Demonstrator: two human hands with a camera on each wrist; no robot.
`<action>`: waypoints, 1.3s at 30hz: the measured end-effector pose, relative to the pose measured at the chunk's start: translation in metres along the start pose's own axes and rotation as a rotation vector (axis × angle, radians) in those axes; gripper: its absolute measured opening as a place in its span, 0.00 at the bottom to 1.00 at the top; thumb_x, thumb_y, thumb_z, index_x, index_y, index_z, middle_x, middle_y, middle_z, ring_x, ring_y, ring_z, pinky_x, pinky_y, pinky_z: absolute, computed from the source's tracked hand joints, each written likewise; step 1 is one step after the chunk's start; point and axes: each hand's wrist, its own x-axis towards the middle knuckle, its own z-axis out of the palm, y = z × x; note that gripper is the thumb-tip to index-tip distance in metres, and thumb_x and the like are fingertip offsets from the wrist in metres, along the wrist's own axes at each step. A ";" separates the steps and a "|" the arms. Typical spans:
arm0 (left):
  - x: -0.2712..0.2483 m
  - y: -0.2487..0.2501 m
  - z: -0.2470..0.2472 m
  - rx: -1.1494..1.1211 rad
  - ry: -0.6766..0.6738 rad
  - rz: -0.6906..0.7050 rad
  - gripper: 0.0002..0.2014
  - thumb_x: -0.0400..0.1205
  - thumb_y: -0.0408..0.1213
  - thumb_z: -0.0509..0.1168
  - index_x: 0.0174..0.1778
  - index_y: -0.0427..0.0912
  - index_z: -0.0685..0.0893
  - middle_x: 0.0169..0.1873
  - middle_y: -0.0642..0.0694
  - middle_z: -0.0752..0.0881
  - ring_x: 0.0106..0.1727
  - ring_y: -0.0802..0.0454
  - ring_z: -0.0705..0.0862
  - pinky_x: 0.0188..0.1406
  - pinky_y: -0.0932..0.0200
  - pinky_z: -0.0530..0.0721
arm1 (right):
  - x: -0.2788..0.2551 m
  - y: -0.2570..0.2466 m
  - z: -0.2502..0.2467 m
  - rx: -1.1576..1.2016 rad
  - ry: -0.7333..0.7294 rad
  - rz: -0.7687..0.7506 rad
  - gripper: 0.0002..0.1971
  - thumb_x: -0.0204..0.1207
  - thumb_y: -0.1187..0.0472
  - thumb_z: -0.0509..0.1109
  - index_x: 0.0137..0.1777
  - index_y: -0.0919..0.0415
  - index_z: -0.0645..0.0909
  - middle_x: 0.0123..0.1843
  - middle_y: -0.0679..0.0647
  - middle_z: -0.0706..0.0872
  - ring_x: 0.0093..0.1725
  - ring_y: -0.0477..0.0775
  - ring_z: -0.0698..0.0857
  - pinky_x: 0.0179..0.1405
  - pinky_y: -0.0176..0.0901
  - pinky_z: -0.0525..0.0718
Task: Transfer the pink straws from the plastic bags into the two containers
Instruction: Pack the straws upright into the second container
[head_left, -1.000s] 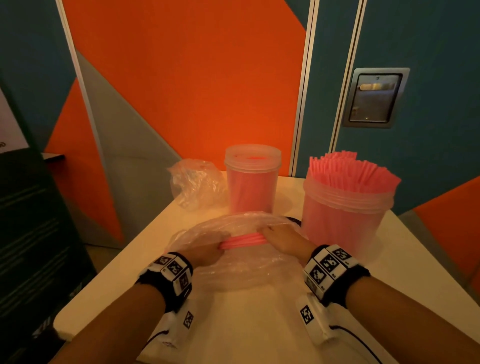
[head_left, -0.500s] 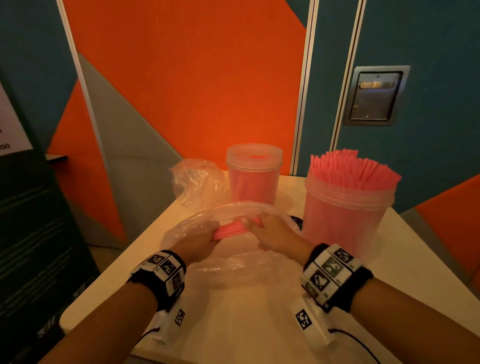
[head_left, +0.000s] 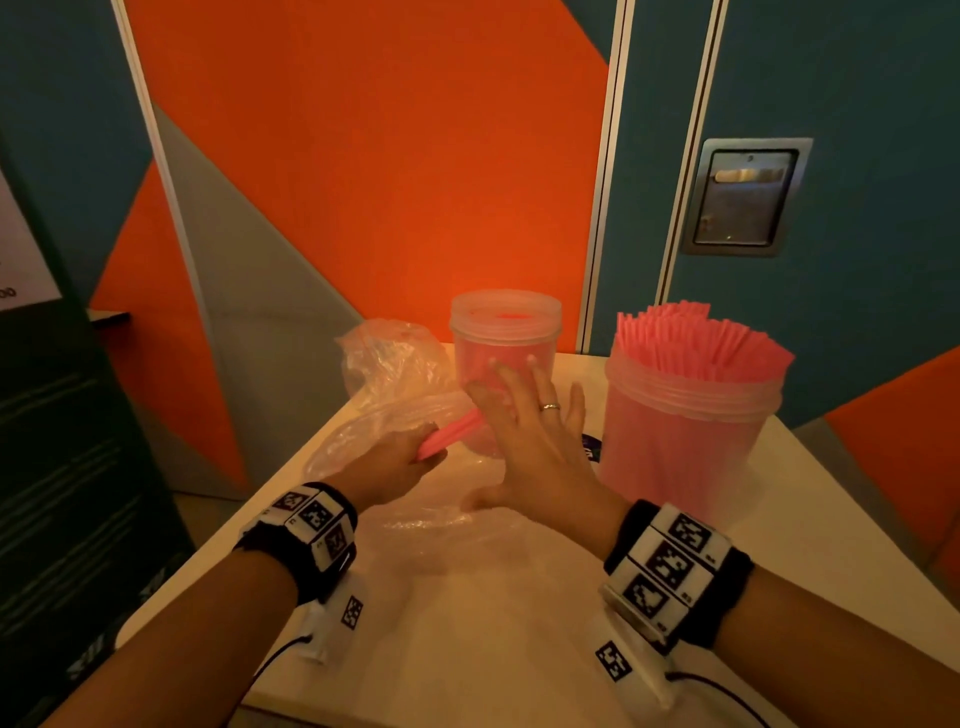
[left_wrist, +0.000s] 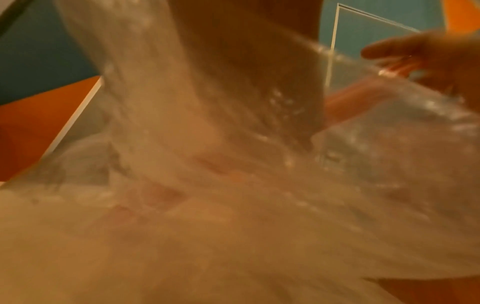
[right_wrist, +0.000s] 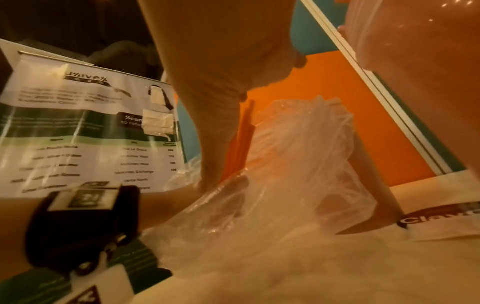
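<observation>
From the head camera, a person's left hand (head_left: 395, 462) grips a small bundle of pink straws (head_left: 451, 433) at the mouth of a clear plastic bag (head_left: 441, 519) that lies crumpled on the white desk (head_left: 519, 649). The right hand (head_left: 535, 431) hangs above the bag with fingers straight and spread, a ring on one of them, holding nothing, in front of the far container (head_left: 505, 353). That container stands upright at the desk's back edge, straws showing inside. A second, fuller container (head_left: 691, 415) stands to its right, well stocked with straws that stick up past its rim. A second bag (head_left: 395, 364), crumpled, sits just left of the far container. Both wrists wear black bands with coded markers. In the left wrist view, blurred plastic film of the bag (left_wrist: 233, 205) fills the picture; faint pink shows through it, and the right hand (left_wrist: 428, 59) appears at upper right with fingers extended. In the right wrist view, the left hand (right_wrist: 207, 181) reaches into the bag (right_wrist: 298, 185), the straws (right_wrist: 241, 144) rise from it beside the right hand's palm (right_wrist: 221, 51), and a printed poster (right_wrist: 85, 133) stands at left.
</observation>
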 end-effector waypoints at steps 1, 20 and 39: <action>-0.001 0.002 -0.002 -0.029 -0.009 -0.008 0.07 0.85 0.42 0.58 0.42 0.57 0.71 0.38 0.43 0.81 0.38 0.47 0.79 0.45 0.47 0.80 | 0.002 0.004 0.002 -0.006 -0.101 0.013 0.69 0.51 0.34 0.80 0.79 0.40 0.30 0.85 0.51 0.39 0.83 0.64 0.40 0.73 0.78 0.46; -0.007 0.062 -0.005 -0.631 0.224 0.114 0.07 0.85 0.36 0.58 0.43 0.39 0.77 0.28 0.49 0.76 0.27 0.62 0.76 0.35 0.69 0.79 | 0.010 0.048 0.035 -0.144 -0.091 0.335 0.44 0.77 0.64 0.64 0.83 0.54 0.37 0.67 0.61 0.69 0.63 0.63 0.73 0.59 0.56 0.75; -0.003 0.209 0.068 -0.926 0.031 0.248 0.09 0.85 0.38 0.59 0.38 0.41 0.75 0.27 0.48 0.73 0.28 0.58 0.74 0.38 0.57 0.79 | -0.033 0.043 -0.129 1.052 0.509 0.194 0.27 0.78 0.65 0.64 0.75 0.45 0.64 0.65 0.51 0.76 0.59 0.41 0.77 0.57 0.33 0.78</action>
